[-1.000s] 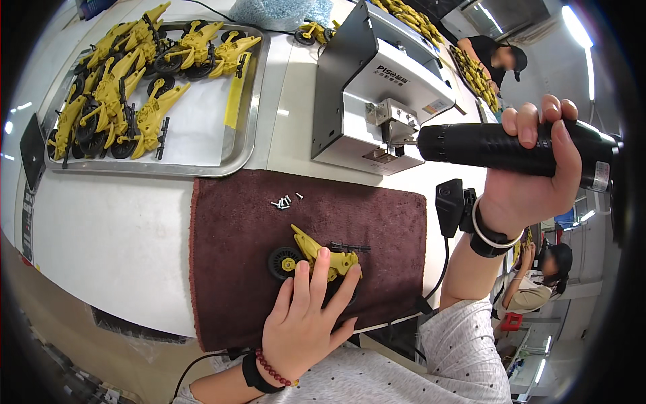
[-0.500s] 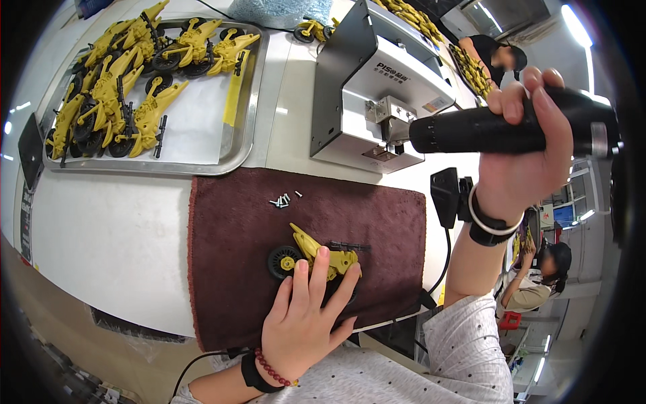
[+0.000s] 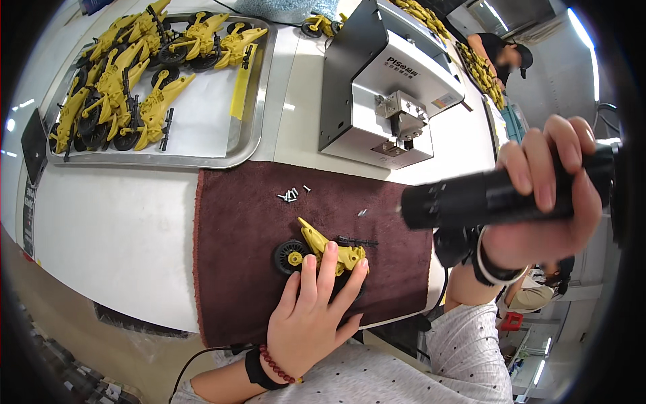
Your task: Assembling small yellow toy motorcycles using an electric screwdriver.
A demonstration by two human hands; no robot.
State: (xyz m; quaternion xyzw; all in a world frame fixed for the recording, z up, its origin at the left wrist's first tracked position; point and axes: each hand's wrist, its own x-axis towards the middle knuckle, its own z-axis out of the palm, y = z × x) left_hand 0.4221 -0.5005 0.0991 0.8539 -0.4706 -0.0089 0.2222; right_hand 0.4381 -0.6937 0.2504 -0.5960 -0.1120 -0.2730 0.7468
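A yellow and black toy motorcycle (image 3: 313,237) lies on its side on a dark maroon cloth. My left hand (image 3: 313,323) rests over its lower part with the fingers spread, fingertips touching the yellow body; the hand hides part of it. My right hand (image 3: 545,195) is wrapped round a black electric screwdriver (image 3: 464,199), held level above the cloth's right side. A small silvery screw (image 3: 363,213) shows just left of the screwdriver's tip. Several loose screws (image 3: 291,195) lie on the cloth beyond the motorcycle.
At the far left, a metal tray (image 3: 232,158) holds several yellow toy motorcycles. A screw feeder machine (image 3: 377,101) stands behind the maroon cloth (image 3: 229,269). Farther back are a bag of blue material (image 3: 286,10) and more yellow parts. Two other people are at the right.
My right hand has drawn the screwdriver away from the feeder, down and toward me, and a screw now shows at its tip. My left hand stays on the motorcycle.
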